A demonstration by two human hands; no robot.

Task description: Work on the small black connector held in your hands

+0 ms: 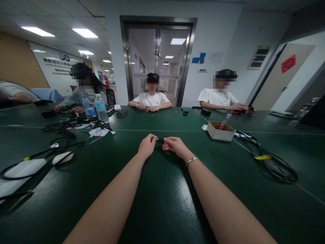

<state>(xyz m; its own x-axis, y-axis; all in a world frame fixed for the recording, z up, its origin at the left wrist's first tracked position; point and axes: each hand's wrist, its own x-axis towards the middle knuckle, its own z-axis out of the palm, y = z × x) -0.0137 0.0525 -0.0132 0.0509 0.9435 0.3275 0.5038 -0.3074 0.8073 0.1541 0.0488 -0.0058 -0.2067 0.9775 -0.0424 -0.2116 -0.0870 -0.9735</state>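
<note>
Over the middle of the green table (162, 189), both my hands meet on a small black object (160, 140) with a lighter left end; its exact kind is too small to make out. My left hand (147, 147) pinches the lighter end between thumb and fingertips. The black end is gripped by my right hand (175, 146), its fingers curled in. A silver bracelet (192, 161) circles my right wrist.
Right of my hands are an open cardboard box (220, 134) with a tube inside and a coiled black cable (273, 162). Tangled cables (68, 145), a white computer mouse (62, 158) and water bottles (101, 110) lie leftward. Several people sit around the table.
</note>
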